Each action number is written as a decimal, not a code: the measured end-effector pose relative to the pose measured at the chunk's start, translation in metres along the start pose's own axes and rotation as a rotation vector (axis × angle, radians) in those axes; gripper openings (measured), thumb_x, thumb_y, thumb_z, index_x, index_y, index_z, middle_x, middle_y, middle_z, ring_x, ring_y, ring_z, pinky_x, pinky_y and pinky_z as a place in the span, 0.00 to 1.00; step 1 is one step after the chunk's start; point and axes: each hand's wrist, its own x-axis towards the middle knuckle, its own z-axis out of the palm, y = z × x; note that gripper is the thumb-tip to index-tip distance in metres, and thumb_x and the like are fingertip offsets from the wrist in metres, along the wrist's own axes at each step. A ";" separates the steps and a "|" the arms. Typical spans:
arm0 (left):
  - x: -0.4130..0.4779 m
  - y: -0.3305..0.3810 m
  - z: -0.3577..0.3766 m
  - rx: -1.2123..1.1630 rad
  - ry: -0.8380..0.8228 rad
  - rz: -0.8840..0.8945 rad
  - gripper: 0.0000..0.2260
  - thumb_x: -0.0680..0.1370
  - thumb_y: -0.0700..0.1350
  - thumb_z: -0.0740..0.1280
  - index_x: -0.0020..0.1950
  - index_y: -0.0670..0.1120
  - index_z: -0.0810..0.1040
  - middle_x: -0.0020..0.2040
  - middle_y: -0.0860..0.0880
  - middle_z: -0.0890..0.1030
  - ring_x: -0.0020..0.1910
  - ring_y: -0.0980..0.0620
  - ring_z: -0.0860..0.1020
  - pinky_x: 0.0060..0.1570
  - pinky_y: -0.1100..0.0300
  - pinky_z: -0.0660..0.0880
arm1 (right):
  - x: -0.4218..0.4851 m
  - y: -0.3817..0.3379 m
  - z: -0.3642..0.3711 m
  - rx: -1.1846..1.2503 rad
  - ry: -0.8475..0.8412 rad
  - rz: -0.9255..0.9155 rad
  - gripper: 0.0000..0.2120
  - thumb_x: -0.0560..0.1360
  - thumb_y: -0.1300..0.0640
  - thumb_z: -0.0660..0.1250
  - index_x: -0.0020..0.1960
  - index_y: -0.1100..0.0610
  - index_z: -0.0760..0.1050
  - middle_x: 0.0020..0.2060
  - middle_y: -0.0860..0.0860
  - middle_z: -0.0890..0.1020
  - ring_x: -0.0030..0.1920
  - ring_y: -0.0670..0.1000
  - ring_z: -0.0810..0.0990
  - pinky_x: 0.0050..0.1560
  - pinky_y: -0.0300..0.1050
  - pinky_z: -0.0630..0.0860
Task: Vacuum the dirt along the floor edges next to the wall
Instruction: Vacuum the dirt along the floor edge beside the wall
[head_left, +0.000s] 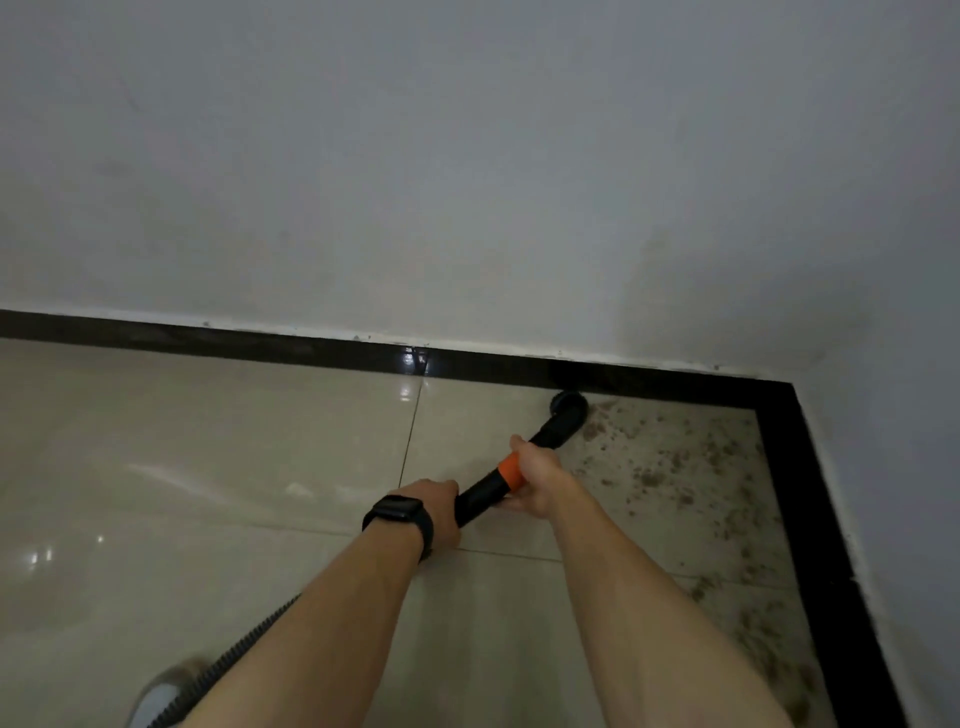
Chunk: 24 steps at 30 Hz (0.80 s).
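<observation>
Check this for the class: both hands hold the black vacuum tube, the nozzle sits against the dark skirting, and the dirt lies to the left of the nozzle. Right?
Not quite. In the head view the dirt lies to the right of the nozzle, toward the corner. Otherwise correct: left hand and right hand hold the black vacuum tube, nozzle against the dark skirting.

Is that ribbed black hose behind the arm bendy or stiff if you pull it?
Probably bendy: the hose is ribbed and curves along the floor. It would likely trail along when pulled. The tube held by the left hand and right hand looks straight, so likely stiff.
</observation>
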 end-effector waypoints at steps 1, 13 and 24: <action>0.003 -0.002 -0.003 -0.003 -0.020 0.013 0.19 0.76 0.50 0.68 0.66 0.48 0.72 0.57 0.45 0.79 0.53 0.45 0.80 0.50 0.54 0.77 | -0.004 -0.002 0.000 -0.007 -0.011 -0.009 0.20 0.84 0.49 0.64 0.69 0.58 0.63 0.63 0.62 0.75 0.59 0.66 0.79 0.46 0.66 0.80; -0.002 -0.041 -0.067 0.166 -0.298 0.201 0.25 0.72 0.53 0.75 0.67 0.48 0.77 0.59 0.48 0.81 0.55 0.48 0.80 0.54 0.57 0.77 | -0.061 0.035 0.033 0.132 0.127 -0.115 0.17 0.84 0.51 0.64 0.65 0.57 0.61 0.55 0.63 0.78 0.52 0.63 0.84 0.52 0.62 0.84; -0.023 -0.091 -0.071 0.107 -0.376 0.217 0.27 0.73 0.54 0.75 0.70 0.51 0.75 0.65 0.48 0.78 0.61 0.48 0.76 0.60 0.55 0.75 | -0.085 0.073 0.069 0.195 0.119 -0.145 0.12 0.84 0.49 0.65 0.53 0.57 0.67 0.52 0.61 0.81 0.49 0.60 0.86 0.44 0.54 0.86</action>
